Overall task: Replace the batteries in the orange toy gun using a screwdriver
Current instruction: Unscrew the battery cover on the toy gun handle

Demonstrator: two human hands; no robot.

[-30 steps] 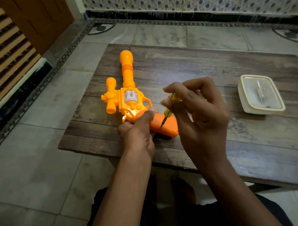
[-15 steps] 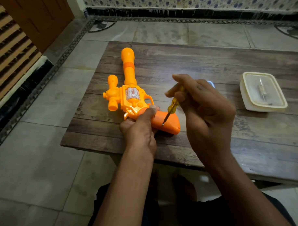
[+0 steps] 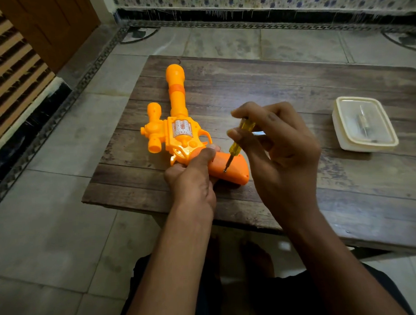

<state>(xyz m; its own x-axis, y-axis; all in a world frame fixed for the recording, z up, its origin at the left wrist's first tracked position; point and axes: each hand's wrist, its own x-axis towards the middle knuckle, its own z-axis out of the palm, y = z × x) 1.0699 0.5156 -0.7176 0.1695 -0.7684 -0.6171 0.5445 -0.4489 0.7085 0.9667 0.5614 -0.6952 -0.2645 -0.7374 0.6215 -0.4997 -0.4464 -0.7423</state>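
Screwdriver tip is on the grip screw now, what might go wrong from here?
1. The yellow-handled screwdriver leans at a slant while the right hand pinches it; its tip could slip out and gouge the orange plastic toy gun.
2. The left hand holds the grip right beside the tip, so a slip might jab its thumb.
3. The gun lies near the edge of the dark wooden table; a loosened screw could roll off.

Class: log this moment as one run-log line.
left hand: holds toy gun | right hand: pinches screwdriver, tip on grip | table: lidded box
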